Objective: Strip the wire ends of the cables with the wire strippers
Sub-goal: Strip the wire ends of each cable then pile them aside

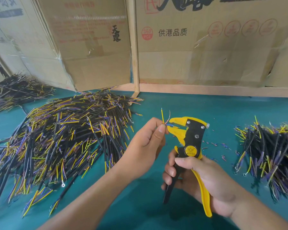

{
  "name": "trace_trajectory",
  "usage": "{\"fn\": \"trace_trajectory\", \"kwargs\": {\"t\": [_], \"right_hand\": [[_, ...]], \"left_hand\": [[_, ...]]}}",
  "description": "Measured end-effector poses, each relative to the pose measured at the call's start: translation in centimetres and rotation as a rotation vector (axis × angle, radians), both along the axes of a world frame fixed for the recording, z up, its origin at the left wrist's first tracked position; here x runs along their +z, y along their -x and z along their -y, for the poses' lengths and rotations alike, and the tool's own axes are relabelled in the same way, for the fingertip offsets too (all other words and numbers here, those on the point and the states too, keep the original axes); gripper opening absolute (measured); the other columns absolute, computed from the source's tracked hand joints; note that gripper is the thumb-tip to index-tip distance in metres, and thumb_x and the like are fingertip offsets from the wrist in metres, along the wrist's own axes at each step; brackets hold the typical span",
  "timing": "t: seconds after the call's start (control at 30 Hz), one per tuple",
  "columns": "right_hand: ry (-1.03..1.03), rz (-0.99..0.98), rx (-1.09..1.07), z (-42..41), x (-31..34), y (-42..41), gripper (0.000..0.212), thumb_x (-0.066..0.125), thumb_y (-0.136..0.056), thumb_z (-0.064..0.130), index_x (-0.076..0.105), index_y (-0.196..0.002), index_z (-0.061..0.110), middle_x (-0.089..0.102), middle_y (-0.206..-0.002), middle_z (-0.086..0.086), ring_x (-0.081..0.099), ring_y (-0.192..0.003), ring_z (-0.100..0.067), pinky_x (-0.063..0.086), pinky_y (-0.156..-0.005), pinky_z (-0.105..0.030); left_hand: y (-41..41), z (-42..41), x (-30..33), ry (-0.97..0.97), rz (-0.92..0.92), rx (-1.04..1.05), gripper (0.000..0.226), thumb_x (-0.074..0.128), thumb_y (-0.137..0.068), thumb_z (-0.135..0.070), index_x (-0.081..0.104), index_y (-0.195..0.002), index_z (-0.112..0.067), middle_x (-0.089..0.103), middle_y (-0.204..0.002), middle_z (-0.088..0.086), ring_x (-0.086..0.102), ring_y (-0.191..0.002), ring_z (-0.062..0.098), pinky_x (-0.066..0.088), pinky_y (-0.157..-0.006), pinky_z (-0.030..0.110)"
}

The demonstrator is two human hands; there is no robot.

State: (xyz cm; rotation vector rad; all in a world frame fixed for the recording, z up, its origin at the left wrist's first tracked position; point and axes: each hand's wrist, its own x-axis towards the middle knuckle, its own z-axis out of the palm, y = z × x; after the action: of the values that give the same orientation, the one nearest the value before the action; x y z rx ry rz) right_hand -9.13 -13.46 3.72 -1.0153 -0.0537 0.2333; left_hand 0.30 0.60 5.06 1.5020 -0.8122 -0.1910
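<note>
A teal work surface runs up to a wall of cardboard boxes. Above it, the left hand pinches a cable's wire ends between thumb and fingers, a blue wire fed into the jaws of the yellow-and-black wire strippers. The right hand curls round the strippers' handles. A large heap of cables lies to the left, a smaller pile to the right, insulation scraps between.

- one pair of wire strippers
- three heaps of cables: left, far left, right
- two hands: left hand, right hand
- two cardboard boxes
</note>
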Motion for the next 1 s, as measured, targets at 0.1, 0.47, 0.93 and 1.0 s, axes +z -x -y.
{"fn": "trace_trajectory", "kwargs": {"t": [0.1,0.47,0.93,1.0], "right_hand": [[0.031,0.003,-0.011,-0.04,0.08,0.08,0.015,0.066,-0.086,0.018,0.058,-0.085,0.005,0.048,-0.075,-0.016,0.053,-0.07,-0.031,0.054,-0.072,-0.045],[0.048,-0.009,0.001,0.07,-0.23,0.09,0.029,0.073,-0.083,0.031,0.06,-0.078,0.006,0.046,-0.07,-0.014,0.05,-0.065,-0.03,0.052,-0.068,-0.045],[0.023,-0.018,-0.064,-0.45,-0.05,0.44,0.044,0.074,-0.083,0.041,0.049,-0.068,0.008,0.032,-0.061,-0.01,0.036,-0.05,-0.023,0.043,-0.054,-0.038],[0.038,-0.03,-0.095,-0.63,0.04,0.51,0.046,0.076,-0.08,0.044,0.048,-0.066,0.01,0.03,-0.059,-0.008,0.034,-0.047,-0.022,0.041,-0.051,-0.036]], "left_hand": [[0.09,0.0,0.06,0.0,-0.015,-0.01,0.031,0.038,-0.104,-0.035,0.049,-0.075,-0.039,0.036,-0.061,-0.013,0.026,-0.05,0.011,0.024,-0.044,0.024],[-0.27,-0.04,-0.25,-0.048,-0.012,0.001,0.027,0.039,-0.102,-0.04,0.049,-0.078,-0.034,0.037,-0.058,-0.014,0.026,-0.049,0.011,0.025,-0.044,0.021],[-0.37,-0.13,-0.44,-0.068,0.063,-0.002,0.026,0.038,-0.101,-0.047,0.049,-0.082,-0.033,0.041,-0.058,-0.014,0.029,-0.048,0.009,0.027,-0.045,0.019],[-0.43,-0.15,-0.52,-0.063,0.076,-0.006,0.026,0.038,-0.1,-0.049,0.048,-0.082,-0.033,0.04,-0.059,-0.013,0.029,-0.048,0.01,0.027,-0.045,0.02]]}}
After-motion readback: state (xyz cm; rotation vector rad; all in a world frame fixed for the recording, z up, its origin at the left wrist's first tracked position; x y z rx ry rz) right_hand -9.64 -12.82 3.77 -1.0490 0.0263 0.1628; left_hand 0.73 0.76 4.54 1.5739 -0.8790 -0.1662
